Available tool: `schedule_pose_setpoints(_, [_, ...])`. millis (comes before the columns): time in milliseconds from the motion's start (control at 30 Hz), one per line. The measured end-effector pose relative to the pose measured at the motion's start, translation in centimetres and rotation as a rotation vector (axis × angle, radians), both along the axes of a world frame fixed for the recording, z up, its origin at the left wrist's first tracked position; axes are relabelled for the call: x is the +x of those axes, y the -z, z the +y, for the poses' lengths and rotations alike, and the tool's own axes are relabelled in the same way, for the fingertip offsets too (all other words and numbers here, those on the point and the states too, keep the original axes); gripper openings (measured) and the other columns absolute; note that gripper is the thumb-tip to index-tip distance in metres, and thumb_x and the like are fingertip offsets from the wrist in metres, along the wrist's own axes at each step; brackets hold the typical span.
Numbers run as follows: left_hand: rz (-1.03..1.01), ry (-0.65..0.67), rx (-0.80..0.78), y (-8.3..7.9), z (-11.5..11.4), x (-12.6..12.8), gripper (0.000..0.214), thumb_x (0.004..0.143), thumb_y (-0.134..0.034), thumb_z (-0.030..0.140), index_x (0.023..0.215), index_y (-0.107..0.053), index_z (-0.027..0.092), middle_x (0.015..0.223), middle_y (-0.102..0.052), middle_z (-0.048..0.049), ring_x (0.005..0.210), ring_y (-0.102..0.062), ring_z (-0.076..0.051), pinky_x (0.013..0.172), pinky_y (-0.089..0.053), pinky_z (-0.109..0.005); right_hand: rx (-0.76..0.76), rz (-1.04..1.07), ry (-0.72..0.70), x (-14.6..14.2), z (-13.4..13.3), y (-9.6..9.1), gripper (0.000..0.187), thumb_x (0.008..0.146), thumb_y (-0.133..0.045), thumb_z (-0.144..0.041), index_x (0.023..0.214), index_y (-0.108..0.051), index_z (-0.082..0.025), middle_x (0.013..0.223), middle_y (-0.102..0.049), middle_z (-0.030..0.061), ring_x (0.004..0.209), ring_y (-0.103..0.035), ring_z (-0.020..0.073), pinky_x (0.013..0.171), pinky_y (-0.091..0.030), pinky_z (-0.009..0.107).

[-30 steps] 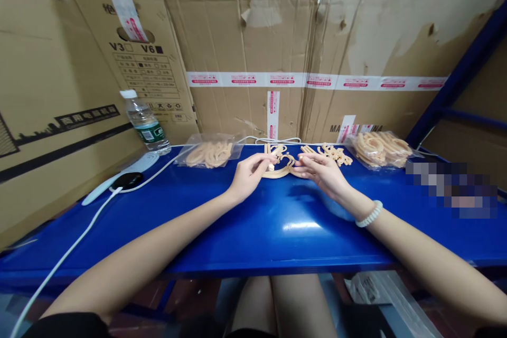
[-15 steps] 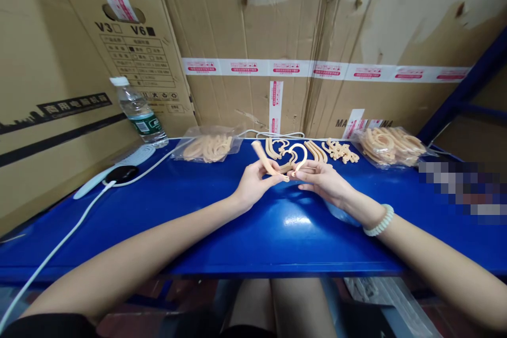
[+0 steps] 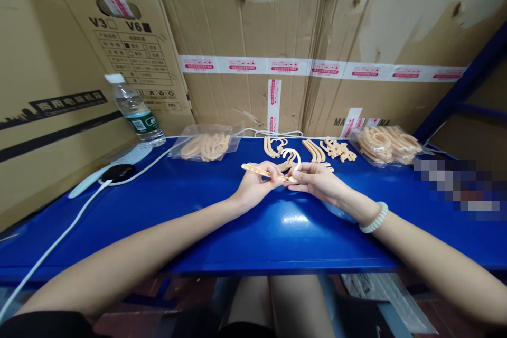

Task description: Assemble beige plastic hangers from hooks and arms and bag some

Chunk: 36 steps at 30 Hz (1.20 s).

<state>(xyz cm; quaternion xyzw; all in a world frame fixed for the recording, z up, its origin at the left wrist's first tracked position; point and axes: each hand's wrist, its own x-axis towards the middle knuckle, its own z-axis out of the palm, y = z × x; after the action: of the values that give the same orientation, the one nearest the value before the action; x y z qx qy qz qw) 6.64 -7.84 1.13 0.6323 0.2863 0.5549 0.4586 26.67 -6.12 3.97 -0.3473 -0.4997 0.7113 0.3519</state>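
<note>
My left hand (image 3: 255, 188) and my right hand (image 3: 319, 182) meet over the middle of the blue table (image 3: 190, 216). Both pinch pale beige plastic pieces. The left fingers hold a long flat strip (image 3: 262, 171) that points left. The right fingers hold a hooked curved piece (image 3: 293, 157) that joins the strip's right end. Just behind the hands lie loose curved beige pieces (image 3: 315, 151) in small groups. A white bead bracelet (image 3: 374, 217) is on my right wrist.
Two clear bags of the same beige pieces lie at the back, one left (image 3: 206, 146) and one right (image 3: 386, 144). A water bottle (image 3: 134, 111), a white power strip (image 3: 111, 166) with a black puck and a white cable sit at the left. Cardboard boxes (image 3: 277, 37) wall the back.
The hands lifted the two pieces off the pile and drew them toward me. The strip, tilted upward half a second ago, now lies nearly level, pointing left.
</note>
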Motion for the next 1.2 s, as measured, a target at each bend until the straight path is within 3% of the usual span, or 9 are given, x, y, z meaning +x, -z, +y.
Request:
schedule_pose_setpoints(267, [0.080,-0.036,0.111,0.0,-0.3,0.0,0.031,0.077,-0.079,0.029,0.061,-0.056,0.016,0.080,-0.064,-0.0048,0.079,-0.065,-0.017,0.077,-0.057,-0.032,0.067,0.006,0.051,-0.2,0.0,0.5,0.029,0.063,-0.093,-0.025,0.075,-0.069,-0.014,0.078,-0.074,0.0046,0.074,-0.075,0.0170,0.075,-0.065,0.026])
schedule_pose_setpoints(533, [0.032,-0.030,0.061,0.3,-0.3,0.4,0.035,0.074,-0.081,0.031,0.060,-0.053,0.016,0.077,-0.064,-0.0039,0.075,-0.066,-0.016,0.071,-0.059,-0.030,0.177,-0.084,0.143,-0.8,-0.4,0.8,0.024,0.070,-0.086,-0.020,0.074,-0.063,-0.016,0.069,-0.073,0.0040,0.063,-0.073,0.0166,0.070,-0.064,0.029])
schedule_pose_setpoints(733, [0.069,-0.083,0.030,0.2,-0.4,0.4,0.034,0.072,-0.083,0.031,0.064,-0.054,0.016,0.074,-0.063,-0.0013,0.069,-0.063,-0.014,0.067,-0.054,-0.027,0.283,-0.083,0.183,-1.1,-0.6,1.0,0.032,0.066,-0.088,-0.030,0.075,-0.061,-0.017,0.063,-0.071,0.0019,0.057,-0.070,0.0155,0.062,-0.061,0.028])
schedule_pose_setpoints(867, [0.000,-0.129,-0.026,0.3,-0.1,0.1,0.032,0.071,-0.085,0.031,0.079,-0.057,0.017,0.081,-0.066,-0.0008,0.078,-0.067,-0.016,0.077,-0.056,-0.029,0.397,-0.126,0.189,-1.1,-0.7,0.6,0.031,0.065,-0.087,-0.036,0.076,-0.065,-0.017,0.073,-0.073,0.0037,0.067,-0.070,0.0160,0.062,-0.059,0.026])
schedule_pose_setpoints(1000, [-0.068,-0.121,-0.095,0.8,0.2,0.2,0.045,0.067,-0.088,0.029,0.098,-0.057,0.017,0.091,-0.070,-0.0031,0.091,-0.071,-0.019,0.092,-0.056,-0.035,0.559,-0.234,0.241,-1.1,-0.5,0.5,0.027,0.066,-0.086,-0.037,0.072,-0.069,-0.017,0.075,-0.070,0.0031,0.067,-0.063,0.0149,0.053,-0.053,0.023])
schedule_pose_setpoints(1200, [-0.008,-0.008,-0.160,1.0,-0.1,0.5,0.036,0.067,-0.087,0.025,0.088,-0.059,0.015,0.090,-0.074,-0.0065,0.087,-0.074,-0.021,0.087,-0.059,-0.037,0.609,-0.288,0.080,-0.8,-0.3,-0.1,0.029,0.072,-0.081,-0.044,0.075,-0.072,-0.016,0.075,-0.069,0.0039,0.064,-0.060,0.0146,0.053,-0.053,0.024])
